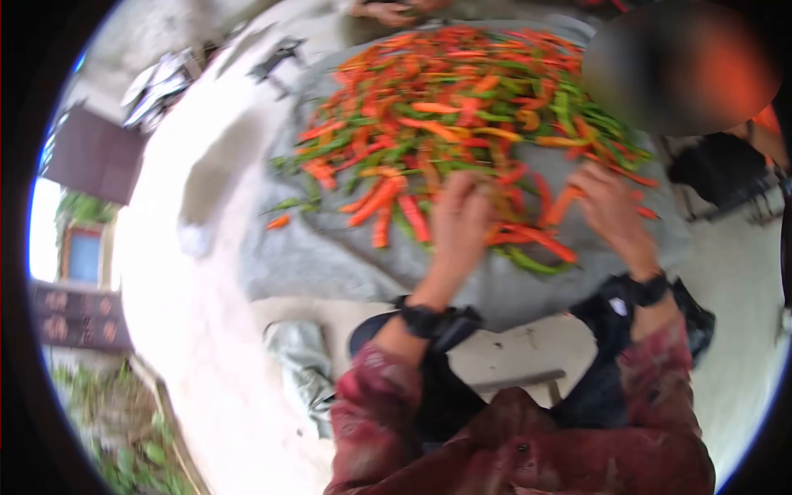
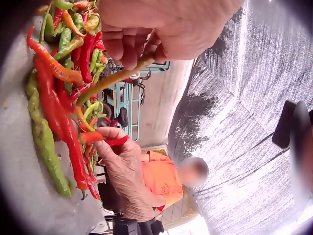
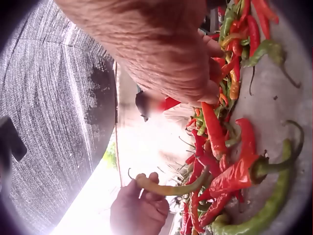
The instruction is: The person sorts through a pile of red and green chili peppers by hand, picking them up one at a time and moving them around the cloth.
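My left hand [image 1: 460, 224] pinches a yellowish-brown chili pepper [image 2: 111, 79] near its stem end, and the pepper's curved body hangs over the pile. To its right, my right hand [image 1: 612, 216] grips an orange-red chili pepper [image 3: 213, 128] between thumb and fingers. Beneath both hands spreads a large heap of red, orange and green chili peppers [image 1: 445, 107] on a grey cloth [image 1: 330, 268]. Closest to me lie several loose ones, among them a red pepper [image 2: 54, 100] and a long green pepper [image 2: 45, 142]. The head view is blurred by motion.
Another person's hands [image 1: 388, 12] show at the far edge of the cloth. A person in an orange shirt [image 2: 161, 178] is at the right. A pale crumpled cloth [image 1: 299, 363] lies on the floor to the left. A black bag [image 1: 695, 322] is beside my right knee.
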Motion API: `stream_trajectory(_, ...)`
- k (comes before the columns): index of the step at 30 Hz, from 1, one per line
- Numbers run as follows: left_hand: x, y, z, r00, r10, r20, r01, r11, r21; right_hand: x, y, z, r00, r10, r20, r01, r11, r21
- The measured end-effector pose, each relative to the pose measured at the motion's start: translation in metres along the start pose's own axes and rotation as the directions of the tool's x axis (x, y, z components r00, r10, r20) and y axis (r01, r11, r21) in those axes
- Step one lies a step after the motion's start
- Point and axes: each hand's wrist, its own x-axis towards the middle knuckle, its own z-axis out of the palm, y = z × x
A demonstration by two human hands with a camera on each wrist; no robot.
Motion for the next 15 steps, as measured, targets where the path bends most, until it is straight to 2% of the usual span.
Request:
stream_trajectory(1, -0.002, 0.014, 0.006, 0.995, -0.091, 0.033, 0.091, 0.995, -0.025, 0.005, -0.016, -0.01, 0.999, 0.032, 0.005, -0.032, 0.999, 0.027)
stream_trajectory(2, -0.002, 0.01, 0.012, 0.995, -0.097, 0.023, 0.098, 0.993, -0.061, 0.005, -0.016, -0.008, 0.997, 0.074, -0.031, -0.074, 0.997, 0.005)
stream_trajectory(4, -0.001, 0.01, 0.015, 0.999, -0.03, 0.02, 0.029, 0.999, 0.014, 0.006, -0.003, -0.001, 0.987, 0.061, -0.151, -0.067, 0.997, -0.032)
stream_trajectory(5, -0.001, 0.015, 0.015, 0.999, -0.014, 0.03, 0.013, 1.0, 0.026, 0.008, 0.0, 0.002, 0.988, 0.034, -0.153, -0.037, 0.999, -0.016)
stream_trajectory(7, -0.002, 0.024, 0.016, 0.999, -0.039, 0.027, 0.038, 0.999, 0.023, 0.008, 0.009, 0.002, 0.96, 0.209, -0.187, -0.199, 0.977, 0.072)
stream_trajectory(8, -0.002, 0.026, 0.016, 0.996, -0.075, 0.043, 0.074, 0.997, 0.009, 0.005, 0.014, 0.001, 0.962, 0.202, -0.185, -0.191, 0.979, 0.074)
stream_trajectory(9, -0.002, 0.026, 0.014, 0.997, -0.074, 0.03, 0.074, 0.997, 0.01, 0.006, 0.016, 0.0, 0.94, 0.197, -0.279, -0.18, 0.98, 0.088)
stream_trajectory(10, -0.002, 0.025, 0.013, 0.999, -0.04, 0.03, 0.037, 0.997, 0.072, 0.006, 0.016, 0.0, 0.908, 0.196, -0.37, -0.172, 0.98, 0.098)
stream_trajectory(11, -0.001, 0.023, 0.014, 0.999, -0.008, 0.039, 0.003, 0.992, 0.127, 0.006, 0.014, 0.002, 0.912, 0.194, -0.362, -0.173, 0.981, 0.09)
stream_trajectory(12, -0.001, 0.019, 0.014, 0.998, 0.058, 0.023, -0.06, 0.99, 0.128, 0.008, 0.004, 0.002, 0.918, 0.32, -0.232, -0.228, 0.908, 0.353)
stream_trajectory(13, -0.004, 0.026, 0.012, 0.993, -0.078, 0.083, 0.08, 0.997, -0.014, 0.005, -0.004, -0.003, 0.904, 0.421, -0.075, -0.31, 0.766, 0.563)
stream_trajectory(15, -0.003, 0.019, 0.015, 1.0, -0.008, 0.023, 0.008, 1.0, -0.019, 0.013, -0.03, -0.003, 0.911, 0.391, -0.129, -0.193, 0.682, 0.706)
